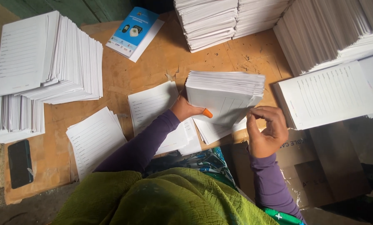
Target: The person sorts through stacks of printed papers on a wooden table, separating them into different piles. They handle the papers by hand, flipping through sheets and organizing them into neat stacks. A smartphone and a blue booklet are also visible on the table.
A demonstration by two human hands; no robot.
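My left hand (187,110) grips a thick bundle of white printed sheets (225,92) from its left edge, an orange rubber cap on the thumb pressed against the front sheet. My right hand (266,130) pinches the lower right corner of that bundle's front sheets between thumb and fingers. The bundle is held tilted above the brown board (153,66). Both arms wear purple sleeves, and a green cloth covers my lap.
Tall stacks of white lined forms stand at the left (49,58), the back (211,21) and the right (332,46). Loose sheets (95,137) lie on the board. A blue booklet (134,31) lies at the back, a dark phone (20,163) at the lower left, cardboard (320,166) at the right.
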